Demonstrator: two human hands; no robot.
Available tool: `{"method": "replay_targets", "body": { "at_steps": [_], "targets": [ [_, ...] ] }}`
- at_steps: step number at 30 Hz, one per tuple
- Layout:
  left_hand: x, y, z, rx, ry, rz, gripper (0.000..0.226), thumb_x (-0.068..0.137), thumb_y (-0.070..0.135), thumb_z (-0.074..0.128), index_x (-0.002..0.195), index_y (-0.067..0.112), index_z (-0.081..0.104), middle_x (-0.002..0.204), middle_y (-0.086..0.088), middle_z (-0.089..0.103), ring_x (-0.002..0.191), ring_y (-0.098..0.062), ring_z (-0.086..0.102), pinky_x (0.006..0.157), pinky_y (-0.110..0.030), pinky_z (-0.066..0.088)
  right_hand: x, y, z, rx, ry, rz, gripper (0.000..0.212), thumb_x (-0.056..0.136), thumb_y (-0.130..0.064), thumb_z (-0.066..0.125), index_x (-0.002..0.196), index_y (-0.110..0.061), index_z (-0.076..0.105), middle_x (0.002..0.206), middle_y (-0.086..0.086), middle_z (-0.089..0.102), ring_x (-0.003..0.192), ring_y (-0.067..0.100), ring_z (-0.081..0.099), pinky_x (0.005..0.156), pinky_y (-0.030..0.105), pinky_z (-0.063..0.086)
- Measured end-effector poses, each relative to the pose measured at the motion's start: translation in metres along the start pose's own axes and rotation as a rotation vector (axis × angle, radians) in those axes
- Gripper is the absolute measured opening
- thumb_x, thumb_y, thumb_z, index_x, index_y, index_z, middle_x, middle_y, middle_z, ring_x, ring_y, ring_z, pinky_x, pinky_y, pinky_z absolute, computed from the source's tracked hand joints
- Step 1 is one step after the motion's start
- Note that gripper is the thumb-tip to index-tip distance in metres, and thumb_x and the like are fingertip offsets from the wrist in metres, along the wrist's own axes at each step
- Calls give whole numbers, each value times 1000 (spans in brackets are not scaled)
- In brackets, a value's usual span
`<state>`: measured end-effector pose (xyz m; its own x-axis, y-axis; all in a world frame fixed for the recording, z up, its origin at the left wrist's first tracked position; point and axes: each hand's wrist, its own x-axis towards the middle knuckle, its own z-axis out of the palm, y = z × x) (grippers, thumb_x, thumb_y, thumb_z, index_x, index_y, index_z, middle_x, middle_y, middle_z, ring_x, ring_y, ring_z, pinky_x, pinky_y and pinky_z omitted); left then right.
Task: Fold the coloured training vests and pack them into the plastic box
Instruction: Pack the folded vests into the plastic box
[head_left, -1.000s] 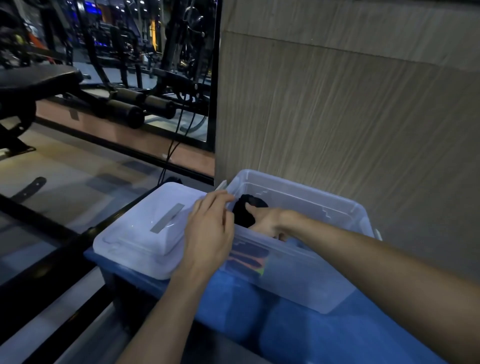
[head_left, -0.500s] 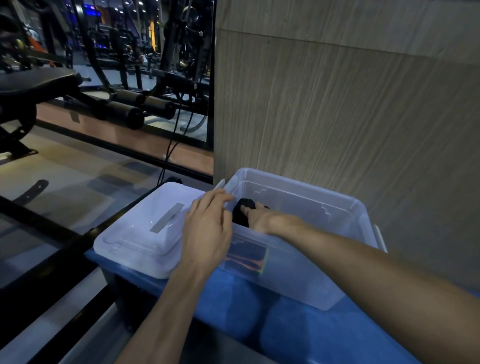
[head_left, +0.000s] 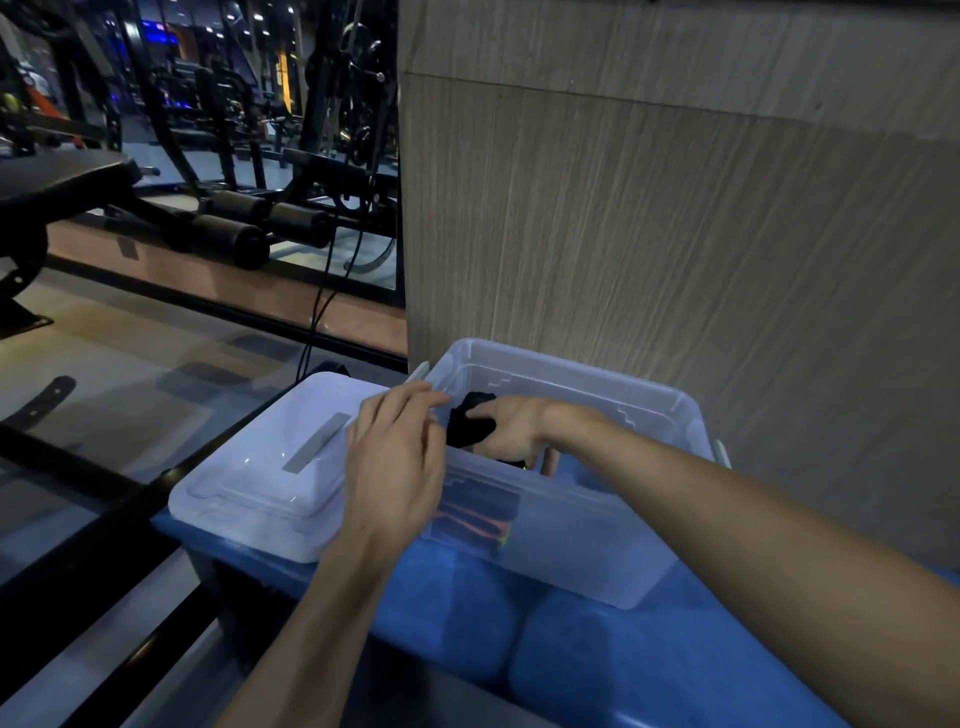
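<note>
clear plastic box sits on a blue padded surface, right up against a wood-grain wall panel. right hand is down inside the box w/ fingers curled round a dark bunched vest, gripping it near the box's left end. below that, thru the near wall, you can see more folded fabric w/ orange and green stripes lying at the bottom, prob other vests but it's blurry thru the plastic. left hand rests over the box's left rim, fingers straight-ish and relaxed, tips reaching toward the dark vest, not pinching anything afaict. box lid lies flat just beside the box on the left, touching or nearly so. gym machines and a black cable in the bg behind glass.
</note>
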<state>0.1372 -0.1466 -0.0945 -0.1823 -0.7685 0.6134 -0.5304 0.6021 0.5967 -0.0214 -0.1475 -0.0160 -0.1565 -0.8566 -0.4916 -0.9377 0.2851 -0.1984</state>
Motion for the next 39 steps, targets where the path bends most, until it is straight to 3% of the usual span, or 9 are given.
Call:
{"method": "replay_targets", "body": {
  "at_steps": [8,15,17,22,25,27,31,37,39],
  "targets": [
    [-1,10,2,52,0,22,49,93,31,28,120,24,69,133,7,61,121,-19,48,100,-42,42,-9,8,-1,48,45,-47,71,97,-31,58,158,-40,25,137,9,53,104,32,67,81,49,63],
    [0,20,9,75,4,51,45,93,29,32,118,23,69,132,6,62,122,-21,50,103,-45,42,-15,21,-3,106,115,-121,61,97,-38,62,152,-40,37,141,2,52,112,29,61,71,44,64],
    [-1,33,14,83,14,100,40,94,26,37,117,24,69,130,5,63,121,-22,51,104,-45,40,-26,30,-3,143,203,-174,56,97,-36,62,150,-38,42,135,-4,53,112,26,59,72,43,64],
    [-8,88,33,80,36,263,36,90,21,43,113,19,70,124,3,65,113,-25,53,105,-41,35,-66,78,7,263,578,-382,39,94,-18,65,133,-21,64,133,1,66,122,21,60,102,30,46],
    [-22,123,52,49,-25,357,37,90,21,42,115,20,69,127,4,64,118,-24,54,107,-49,37,-107,126,25,486,864,-378,36,93,-11,65,129,-18,67,130,-2,66,101,13,65,87,13,46],
    [-35,149,70,28,-73,428,37,90,21,43,116,20,69,128,4,63,119,-24,53,109,-50,37,-139,173,44,648,1015,-314,30,95,-12,65,123,-19,68,123,-6,69,94,10,66,79,14,48],
    [-72,203,112,-60,-193,610,35,92,21,45,116,17,69,128,2,64,121,-26,53,112,-48,35,-206,283,109,999,1125,39,19,97,-6,63,111,-19,65,105,-3,70,76,18,73,68,37,57],
    [-128,270,172,-85,-363,806,34,95,26,43,114,20,70,122,3,66,116,-27,58,111,-51,38,-303,405,228,1510,1348,603,5,96,0,62,94,-4,59,82,20,59,59,22,63,46,26,55],
    [-138,283,186,-87,-391,824,35,95,27,41,113,20,71,120,3,67,114,-26,59,110,-51,38,-315,432,242,1628,1368,745,10,96,-2,62,88,-2,56,70,16,52,58,22,54,44,26,53]
  ]
}}
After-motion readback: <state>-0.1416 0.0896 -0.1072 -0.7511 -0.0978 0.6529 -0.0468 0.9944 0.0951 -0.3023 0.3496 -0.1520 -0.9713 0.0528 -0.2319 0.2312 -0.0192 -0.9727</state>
